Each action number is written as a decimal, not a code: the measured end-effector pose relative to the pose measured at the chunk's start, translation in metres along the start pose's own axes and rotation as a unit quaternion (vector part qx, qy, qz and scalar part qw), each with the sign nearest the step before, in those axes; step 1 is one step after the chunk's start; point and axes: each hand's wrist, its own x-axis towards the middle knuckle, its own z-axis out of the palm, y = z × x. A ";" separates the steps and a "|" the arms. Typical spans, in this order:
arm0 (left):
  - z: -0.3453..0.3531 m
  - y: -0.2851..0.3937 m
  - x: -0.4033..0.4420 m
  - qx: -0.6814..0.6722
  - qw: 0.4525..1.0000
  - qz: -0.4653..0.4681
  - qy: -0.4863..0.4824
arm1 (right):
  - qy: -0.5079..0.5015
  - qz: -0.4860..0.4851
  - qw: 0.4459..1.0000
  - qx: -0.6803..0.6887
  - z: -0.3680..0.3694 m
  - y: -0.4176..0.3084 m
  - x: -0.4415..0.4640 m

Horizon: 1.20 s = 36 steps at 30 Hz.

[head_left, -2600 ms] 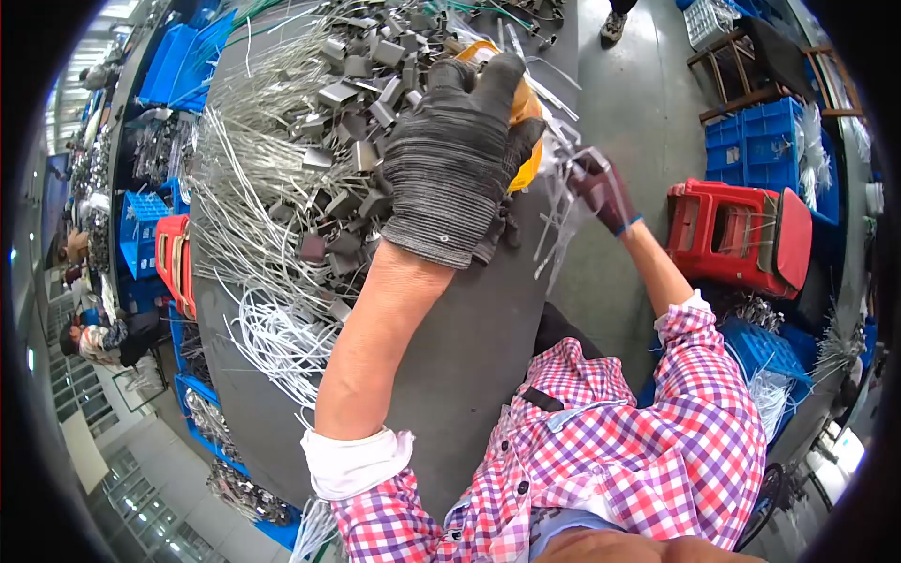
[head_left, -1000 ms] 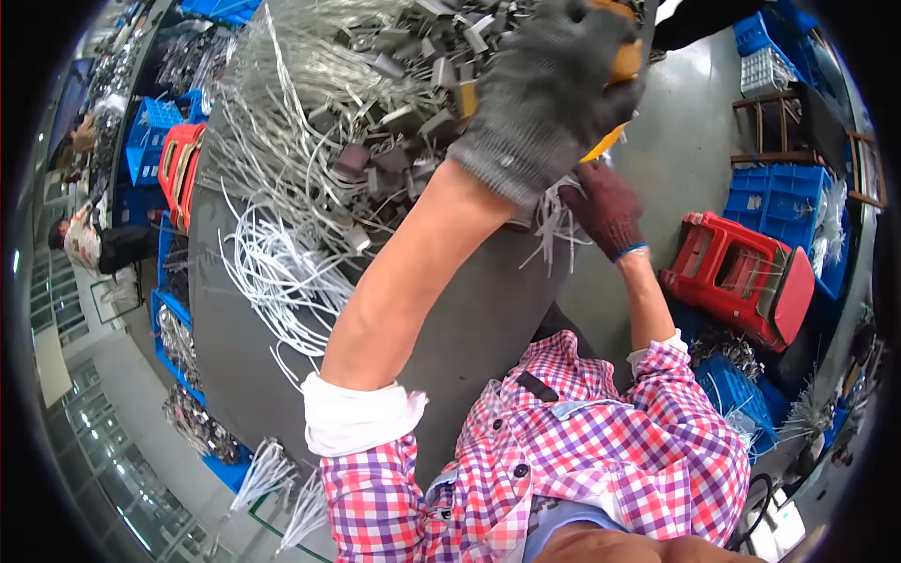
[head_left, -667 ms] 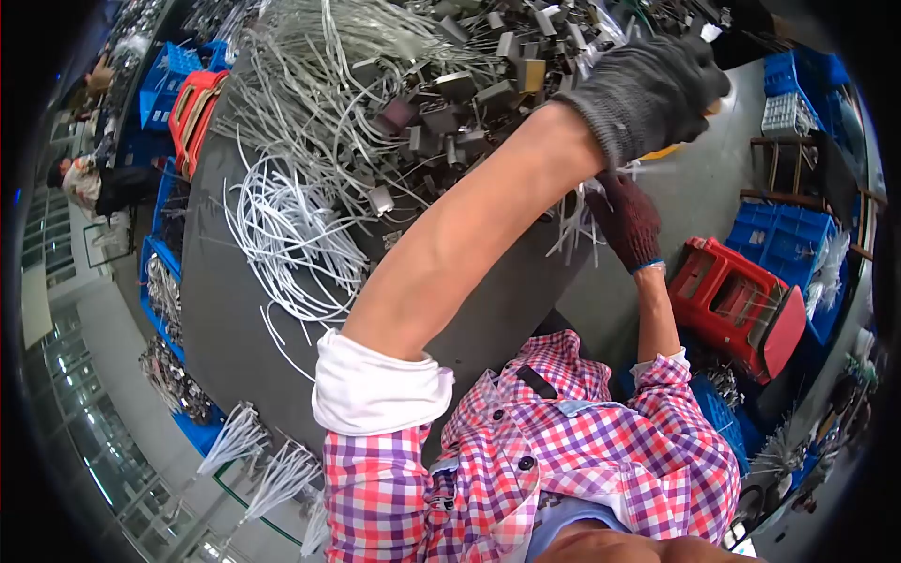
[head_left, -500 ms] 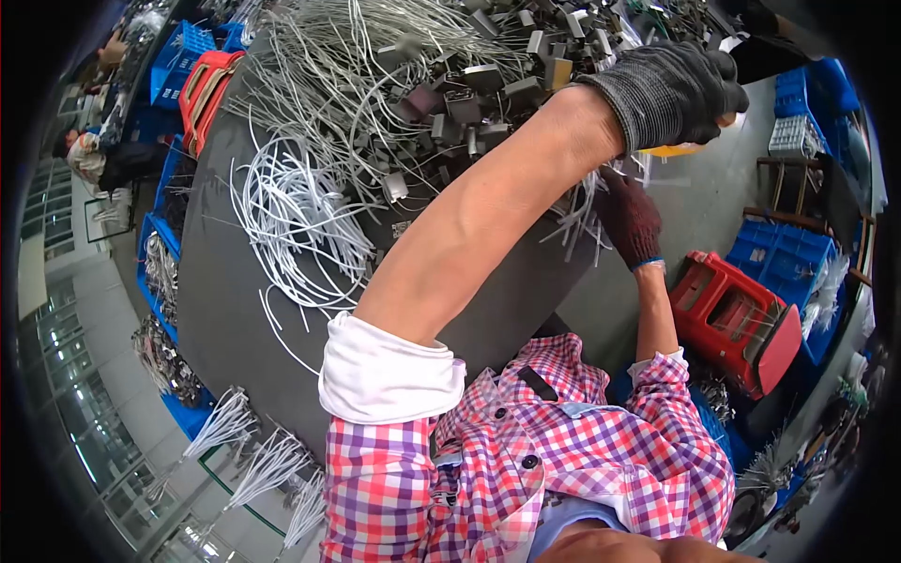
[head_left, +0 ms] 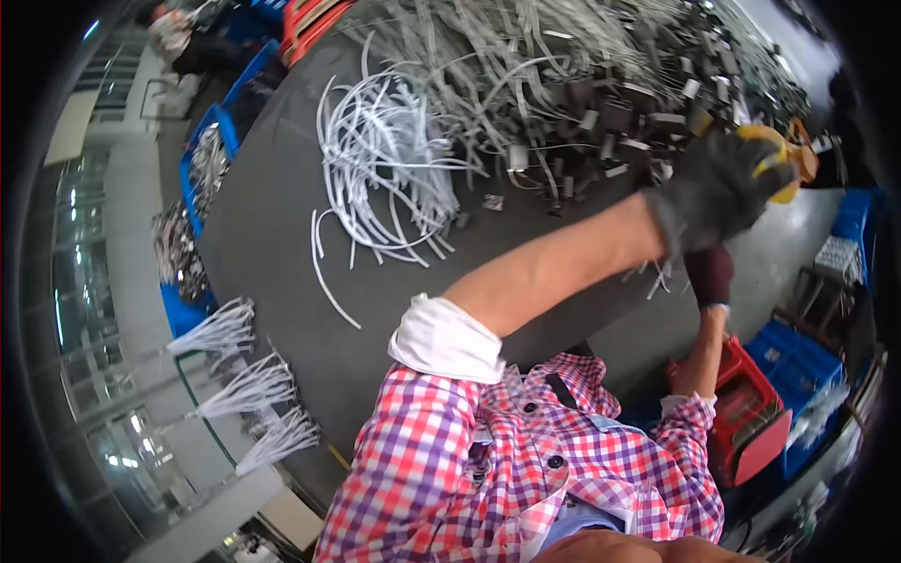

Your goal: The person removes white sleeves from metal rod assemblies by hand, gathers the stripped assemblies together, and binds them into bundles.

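Note:
My left hand (head_left: pixel 718 197), in a dark grey knit glove, reaches across to the right over the table's edge. Its fingers are closed around a yellow roll (head_left: pixel 775 161) that looks like tape, though blur hides its exact kind. Close below it is my right hand (head_left: pixel 710 275) in a maroon glove, closed on a bundle of white cables (head_left: pixel 661 278) whose ends stick out on its left. The left hand covers most of the right fingers. A loose coil of white cables (head_left: pixel 385 159) lies on the dark round table (head_left: pixel 272 206).
A large heap of grey cables with metal connectors (head_left: pixel 601 113) covers the far side of the table. A red stool (head_left: pixel 751 413) and a blue crate (head_left: pixel 798 366) stand at right. More cable bundles (head_left: pixel 253 385) hang at left. Another person (head_left: pixel 174 38) is in the upper left.
The view has shifted, so the table and heap appear lower and further right. The left hand has turned, and the yellow roll now shows beyond its fingers. My hands are still close together.

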 end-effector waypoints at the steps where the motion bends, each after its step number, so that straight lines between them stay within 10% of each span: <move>1: -0.017 0.004 -0.026 -0.057 0.998 -0.024 -0.025 | -0.037 0.016 0.998 -0.044 0.005 0.005 0.003; 4: -0.055 0.003 -0.131 -0.210 0.962 -0.170 -0.041 | 0.152 -0.148 0.975 0.066 -0.035 -0.018 -0.019; 7: -0.126 0.003 -0.230 -0.015 0.928 -0.371 0.026 | 0.090 -0.142 0.980 0.106 -0.043 0.001 -0.016; 10: -0.209 -0.005 -0.322 0.127 0.783 -0.601 0.094 | 0.120 -0.144 0.982 0.028 -0.074 -0.029 -0.032; 12: -0.259 -0.018 -0.377 0.236 0.807 -0.512 0.177 | 0.148 -0.171 0.967 0.119 -0.080 -0.059 -0.049; 15: -0.326 -0.011 -0.425 0.262 0.683 -0.654 0.191 | 0.098 -0.191 0.949 0.229 -0.067 -0.108 -0.061; 17: -0.346 0.007 -0.426 0.553 0.583 -0.594 -0.028 | 0.025 -0.173 0.905 0.387 -0.042 -0.146 -0.054; 21: -0.346 0.032 -0.481 0.436 0.496 -0.749 -0.059 | 0.069 -0.229 0.944 0.225 0.000 -0.241 -0.026; 26: -0.350 0.028 -0.530 0.375 0.618 -0.691 0.028 | 0.117 -0.234 0.942 0.210 0.042 -0.263 -0.003; 30: -0.382 0.036 -0.501 -0.009 0.573 -0.801 0.173 | 0.138 -0.166 0.957 0.193 0.015 -0.252 -0.055; 36: -0.441 0.046 -0.439 -0.237 0.579 -0.603 0.495 | 0.119 -0.200 0.879 0.415 -0.002 -0.269 -0.080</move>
